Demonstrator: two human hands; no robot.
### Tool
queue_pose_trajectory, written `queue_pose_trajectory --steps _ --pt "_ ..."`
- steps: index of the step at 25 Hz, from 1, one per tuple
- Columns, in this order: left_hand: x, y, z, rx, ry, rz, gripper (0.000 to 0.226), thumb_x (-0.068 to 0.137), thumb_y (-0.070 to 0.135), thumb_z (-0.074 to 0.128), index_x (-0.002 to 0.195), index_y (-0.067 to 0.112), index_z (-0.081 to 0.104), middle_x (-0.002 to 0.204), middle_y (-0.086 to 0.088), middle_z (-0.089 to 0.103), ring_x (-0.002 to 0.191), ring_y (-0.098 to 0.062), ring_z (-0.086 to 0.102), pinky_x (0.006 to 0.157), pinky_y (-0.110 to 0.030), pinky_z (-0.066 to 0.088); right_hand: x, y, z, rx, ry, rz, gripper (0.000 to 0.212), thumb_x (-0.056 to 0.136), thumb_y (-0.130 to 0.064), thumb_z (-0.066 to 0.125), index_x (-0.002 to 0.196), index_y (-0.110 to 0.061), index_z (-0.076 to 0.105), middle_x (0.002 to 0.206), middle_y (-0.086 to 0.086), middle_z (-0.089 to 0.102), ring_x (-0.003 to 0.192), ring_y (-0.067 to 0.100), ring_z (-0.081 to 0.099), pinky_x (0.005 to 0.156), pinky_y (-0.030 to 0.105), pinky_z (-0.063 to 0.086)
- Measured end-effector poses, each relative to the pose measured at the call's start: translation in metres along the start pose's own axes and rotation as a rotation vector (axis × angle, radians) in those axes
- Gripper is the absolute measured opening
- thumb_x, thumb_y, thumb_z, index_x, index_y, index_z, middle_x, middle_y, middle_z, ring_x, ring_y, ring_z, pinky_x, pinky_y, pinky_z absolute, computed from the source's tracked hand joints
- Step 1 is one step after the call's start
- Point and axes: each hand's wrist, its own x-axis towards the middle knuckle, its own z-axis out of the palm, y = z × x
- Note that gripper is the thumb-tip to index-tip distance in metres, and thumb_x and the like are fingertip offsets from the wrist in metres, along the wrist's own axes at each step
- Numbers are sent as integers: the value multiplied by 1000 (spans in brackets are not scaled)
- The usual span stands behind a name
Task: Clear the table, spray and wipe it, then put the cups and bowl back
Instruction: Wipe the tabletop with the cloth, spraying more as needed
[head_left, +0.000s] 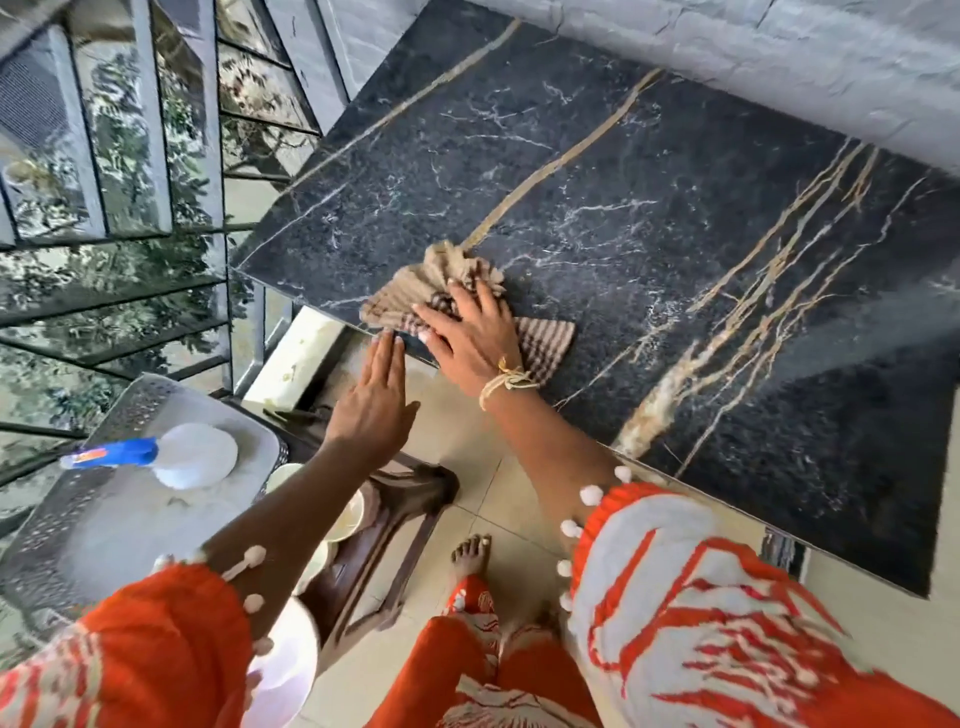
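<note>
Black marble with gold veins makes up the table (649, 218), and we see nothing on it but the cloth (457, 301), a crumpled beige-and-brown striped rag lying at the near-left edge of the slab. The right hand (470, 338) lies on top of the cloth with its fingers straight and spread, pressing it flat, not pinching it. The left hand (376, 395) is also flat, fingers together, cupped just below the table's edge beside the cloth and apart from it; we judge it is placed to catch whatever gets swept off.

The relation that matters is the direction: the cloth sits right at the lip, its longer side running roughly along that edge, and the catching hand lies just down-left of it. So any closing stroke needs to run toward the left hand, while the unwiped slab stretches away up and to the right.

The spray bottle (150, 454) lies on the metal side table (104, 519) at the left. Pale cups (345, 514) wait on the wooden stool (395, 514) below, not yet returned.
</note>
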Motion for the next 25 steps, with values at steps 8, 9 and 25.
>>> queue_pose_trajectory --steps 8,9,25 --pt "-36 37 15 149 -19 344 69 97 26 38 148 20 -8 158 -1 -9 146 -19 -7 120 -49 2 -94 101 -22 -156 -84 -343 37 95 -47 47 127 -35 60 145 11 48 134 38 39 106 53 40" --pt "-40 48 17 164 -42 396 69 98 24 37 146 22 -13 155 1 -15 144 -17 -14 119 -48 -3 -109 115 -27 -159 -69 -336 36 95 -45 48 127 -34 60 143 11 49 134 38 40 106 53 40" --pt "-100 274 68 75 -22 322 68 95 31 40 151 7 11 161 -12 1 149 -27 3 119 -51 9 -367 287 -48 -58 313 681 40 92 -32 47 129 -26 61 136 17 55 124 47 45 103 51 41"
